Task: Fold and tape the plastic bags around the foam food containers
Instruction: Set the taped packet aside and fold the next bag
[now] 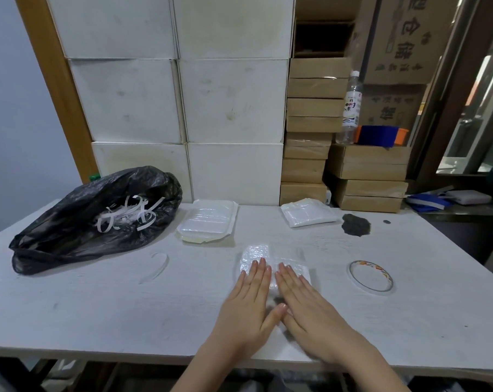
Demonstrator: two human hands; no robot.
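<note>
Hands: I've got my left hand [252,290] and right hand [302,292] flat, fingers straight, pressing the clear plastic-wrapped white foam container [258,254].
Surface: scuffed white tabletop [98,306].
Room: stacked white boxes [183,94] behind.

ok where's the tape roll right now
In the head view the tape roll lies flat on the white table, just right of the right hand.

Two bare hands, left [249,301] and right [304,301], forearms unsleeved.
</note>
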